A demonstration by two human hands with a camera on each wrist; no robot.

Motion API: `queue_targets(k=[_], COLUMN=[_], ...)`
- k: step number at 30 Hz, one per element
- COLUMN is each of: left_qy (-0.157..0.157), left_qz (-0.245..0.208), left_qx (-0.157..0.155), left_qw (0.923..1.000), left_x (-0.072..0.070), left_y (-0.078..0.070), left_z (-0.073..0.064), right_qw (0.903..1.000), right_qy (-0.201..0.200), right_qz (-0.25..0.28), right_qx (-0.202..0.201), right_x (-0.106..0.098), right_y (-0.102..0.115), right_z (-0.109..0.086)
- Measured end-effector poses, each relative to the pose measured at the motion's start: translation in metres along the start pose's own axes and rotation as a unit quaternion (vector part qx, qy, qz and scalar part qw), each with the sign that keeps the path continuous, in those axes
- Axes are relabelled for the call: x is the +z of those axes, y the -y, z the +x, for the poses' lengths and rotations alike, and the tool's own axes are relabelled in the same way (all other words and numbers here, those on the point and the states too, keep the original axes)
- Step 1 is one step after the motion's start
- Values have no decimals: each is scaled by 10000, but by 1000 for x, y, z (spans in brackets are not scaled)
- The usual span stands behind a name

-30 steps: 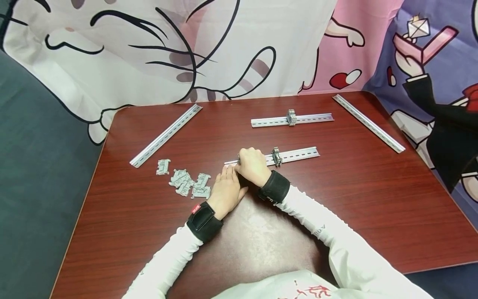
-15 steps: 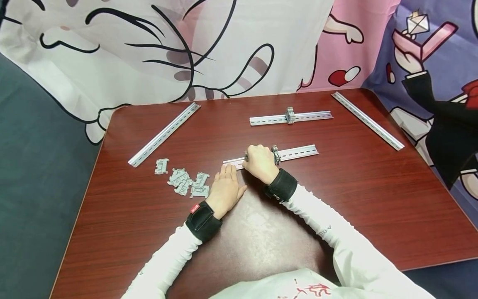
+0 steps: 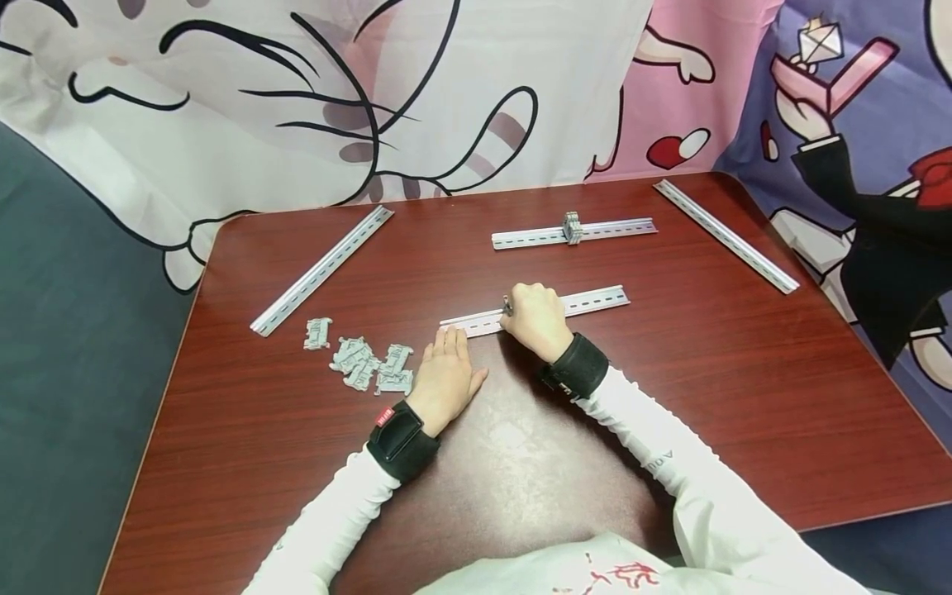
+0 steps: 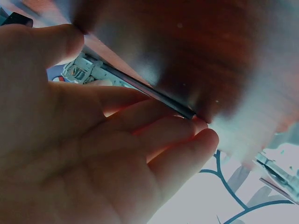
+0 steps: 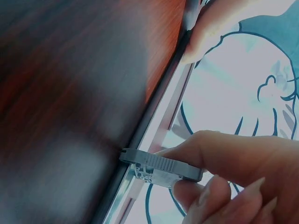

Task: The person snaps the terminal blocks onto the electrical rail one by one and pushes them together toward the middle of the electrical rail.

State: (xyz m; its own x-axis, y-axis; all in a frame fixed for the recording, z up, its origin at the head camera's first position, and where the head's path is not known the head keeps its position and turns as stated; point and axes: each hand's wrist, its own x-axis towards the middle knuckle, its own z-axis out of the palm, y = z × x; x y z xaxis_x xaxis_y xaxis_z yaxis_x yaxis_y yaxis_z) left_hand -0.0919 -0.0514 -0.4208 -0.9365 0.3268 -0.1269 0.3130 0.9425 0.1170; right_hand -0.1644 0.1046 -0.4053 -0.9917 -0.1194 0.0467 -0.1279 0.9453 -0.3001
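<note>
A slotted metal DIN rail (image 3: 601, 299) lies across the middle of the table. My left hand (image 3: 444, 380) is laid out flat, its fingertips on the rail's left end; the left wrist view shows those straight fingers (image 4: 187, 149) against the rail's edge. Farther right along the rail, my right hand (image 3: 537, 321) pinches a thin grey terminal block (image 5: 161, 167) between thumb and fingers. That block stands across the rail, one end meeting it. My right hand covers the rail's middle in the head view, where any other blocks are hidden.
A second rail (image 3: 617, 229) behind carries a small group of terminal blocks (image 3: 572, 228). Slanted rails lie at the left (image 3: 323, 268) and right (image 3: 725, 235). Loose grey terminal blocks (image 3: 355, 361) are heaped left of my left hand, with a single block (image 3: 317, 333) beside them.
My right hand has moved right along the rail with the terminal block, now covering the spot where another block was visible. My left hand has stayed on the rail's left end.
</note>
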Motion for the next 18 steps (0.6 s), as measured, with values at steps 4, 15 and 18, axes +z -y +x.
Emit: queue_targets(k=[4,15,18], left_qy=[-7,-142,-133], left_qz=[-28,68,98], left_qx=[-10,16,11], left_qw=[10000,9999,9999], left_x=[0,1,1], left_y=[0,-1,-2], left_z=[0,0,-1], right_qw=[10000,9998,9997], right_qy=[-15,-154,-212], right_qz=[-26,-29,-38], right_qx=[90,128,136], right_x=[-3,-6,-7], right_y=[-3,-13,-15], right_z=[-1,-3,-4])
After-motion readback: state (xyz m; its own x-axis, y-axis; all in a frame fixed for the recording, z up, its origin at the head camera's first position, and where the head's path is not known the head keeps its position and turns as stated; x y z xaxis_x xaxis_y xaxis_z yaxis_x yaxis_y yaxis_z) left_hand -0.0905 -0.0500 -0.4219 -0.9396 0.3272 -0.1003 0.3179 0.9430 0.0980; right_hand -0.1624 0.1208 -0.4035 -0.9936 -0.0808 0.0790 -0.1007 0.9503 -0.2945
